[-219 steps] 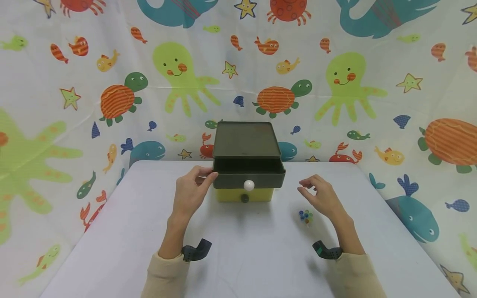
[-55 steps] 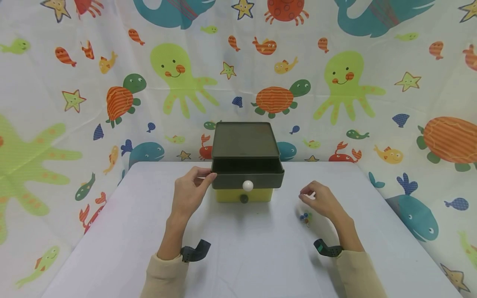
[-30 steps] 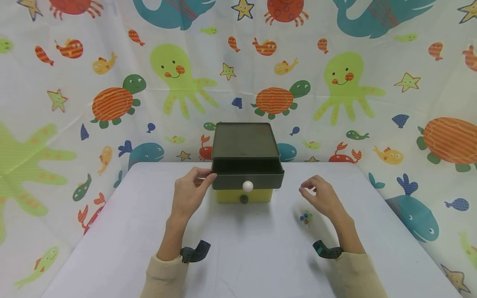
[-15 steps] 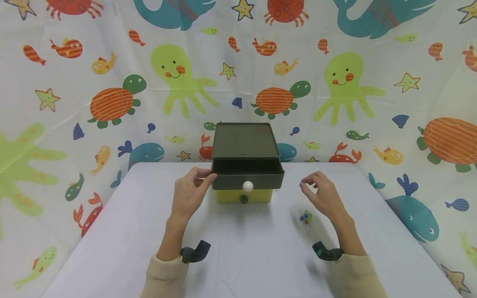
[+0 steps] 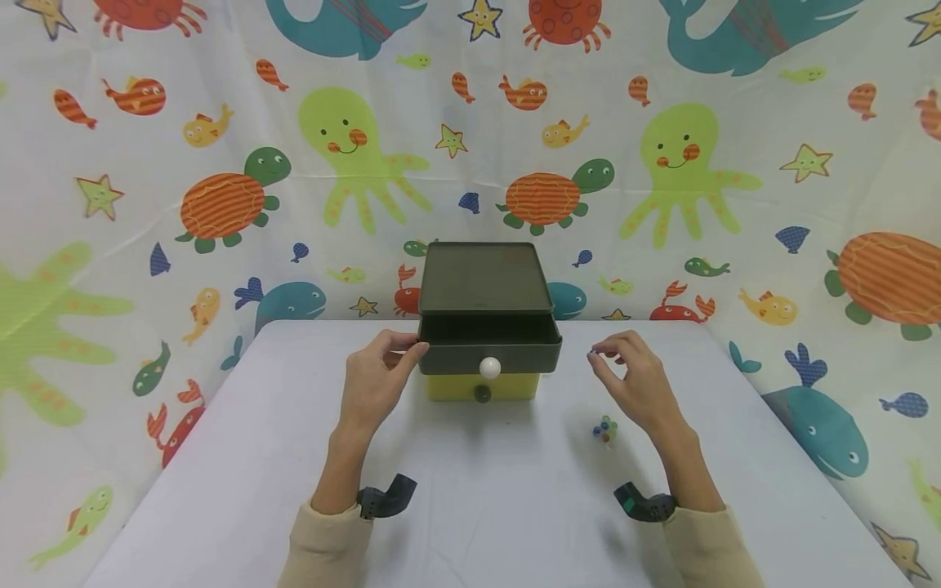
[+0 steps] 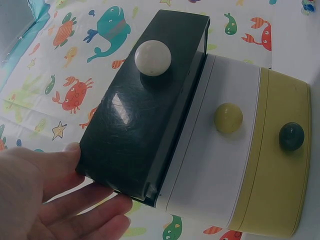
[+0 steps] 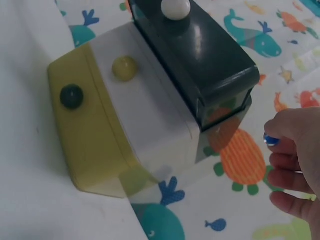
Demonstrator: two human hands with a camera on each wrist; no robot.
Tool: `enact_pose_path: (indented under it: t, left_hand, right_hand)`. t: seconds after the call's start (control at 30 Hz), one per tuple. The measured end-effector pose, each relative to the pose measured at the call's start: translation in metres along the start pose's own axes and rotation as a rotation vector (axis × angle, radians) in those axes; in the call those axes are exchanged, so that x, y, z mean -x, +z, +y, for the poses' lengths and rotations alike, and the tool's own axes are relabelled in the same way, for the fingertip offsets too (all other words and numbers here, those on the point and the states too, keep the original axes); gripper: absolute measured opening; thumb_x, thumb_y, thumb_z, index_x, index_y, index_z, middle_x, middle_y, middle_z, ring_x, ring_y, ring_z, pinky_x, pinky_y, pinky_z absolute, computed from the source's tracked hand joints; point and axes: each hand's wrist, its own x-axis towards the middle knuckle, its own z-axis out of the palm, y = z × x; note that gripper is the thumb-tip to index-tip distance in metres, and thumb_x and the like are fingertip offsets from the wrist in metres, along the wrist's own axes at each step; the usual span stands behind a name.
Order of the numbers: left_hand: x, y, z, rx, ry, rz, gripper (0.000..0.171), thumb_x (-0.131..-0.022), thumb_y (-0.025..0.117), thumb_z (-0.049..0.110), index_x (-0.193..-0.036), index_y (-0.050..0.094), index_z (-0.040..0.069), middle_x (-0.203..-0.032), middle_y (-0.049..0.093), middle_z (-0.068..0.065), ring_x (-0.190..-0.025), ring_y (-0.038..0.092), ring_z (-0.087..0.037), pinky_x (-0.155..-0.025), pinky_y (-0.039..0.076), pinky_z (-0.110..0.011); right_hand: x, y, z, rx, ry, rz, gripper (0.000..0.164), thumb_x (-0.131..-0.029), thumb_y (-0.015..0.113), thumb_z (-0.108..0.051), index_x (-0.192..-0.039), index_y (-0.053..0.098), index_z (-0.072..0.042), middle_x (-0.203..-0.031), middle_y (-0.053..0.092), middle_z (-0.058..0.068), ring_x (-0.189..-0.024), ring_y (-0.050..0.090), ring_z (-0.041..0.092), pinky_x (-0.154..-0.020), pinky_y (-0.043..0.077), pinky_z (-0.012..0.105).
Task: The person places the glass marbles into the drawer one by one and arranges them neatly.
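Marble (image 7: 271,140), shiny blue, perhaps glass, is pinched in the right grip (image 5: 638,385); the left grip (image 5: 372,384) pinches a dark-green drawer (image 6: 131,117).

Head POV looks fwd/down; closer L/R wrist POVs share drawers (image 6: 202,150).

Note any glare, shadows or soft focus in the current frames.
Head: soft shadows on the white table before the drawer unit; left wrist: bright glare on the dark drawer; right wrist: hazier, softer picture, with a glare streak there too.
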Motion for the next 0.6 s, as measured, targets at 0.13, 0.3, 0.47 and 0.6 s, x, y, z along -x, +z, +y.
enact_pose_path:
  t: [0.13,0.3,0.47,0.6]
  left_hand:
    - [0.000,0.000,0.000,-0.007,-0.003,0.002,0.030,-0.094,0.071,0.031,-0.115,0.068,0.009,-0.109,0.076,-0.009,-0.092,0.075,-0.025,-0.081,0.062,-0.041]
    - [0.000,-0.001,0.000,-0.008,0.002,0.004,0.031,-0.094,0.071,0.030,-0.116,0.068,0.009,-0.110,0.076,-0.009,-0.092,0.075,-0.025,-0.081,0.062,-0.042]
    - [0.000,0.001,0.000,-0.003,0.000,0.003,0.031,-0.094,0.071,0.030,-0.116,0.068,0.008,-0.110,0.076,-0.009,-0.092,0.075,-0.024,-0.081,0.062,-0.041]
    - [0.000,0.002,0.001,-0.006,0.006,0.009,0.031,-0.094,0.072,0.030,-0.115,0.068,0.008,-0.110,0.076,-0.009,-0.091,0.075,-0.024,-0.081,0.062,-0.041]
  right_hand:
    - [-0.001,-0.003,-0.006,-0.012,-0.023,0.023,0.019,-0.090,0.075,-0.014,-0.106,0.070,-0.005,-0.106,0.066,0.007,-0.094,0.067,0.019,-0.082,0.061,0.031]
    - [-0.002,-0.004,-0.014,-0.022,-0.047,0.044,0.022,-0.089,0.075,-0.014,-0.108,0.069,-0.004,-0.107,0.066,0.007,-0.093,0.065,0.016,-0.080,0.062,0.035]
    - [-0.002,-0.005,-0.019,-0.023,-0.066,0.058,0.024,-0.089,0.077,-0.014,-0.109,0.069,-0.004,-0.107,0.066,0.006,-0.094,0.064,0.016,-0.079,0.060,0.025]
    - [-0.003,-0.004,-0.022,-0.034,-0.077,0.065,0.025,-0.088,0.077,-0.014,-0.110,0.069,-0.005,-0.108,0.065,0.006,-0.096,0.064,0.016,-0.081,0.052,0.009]
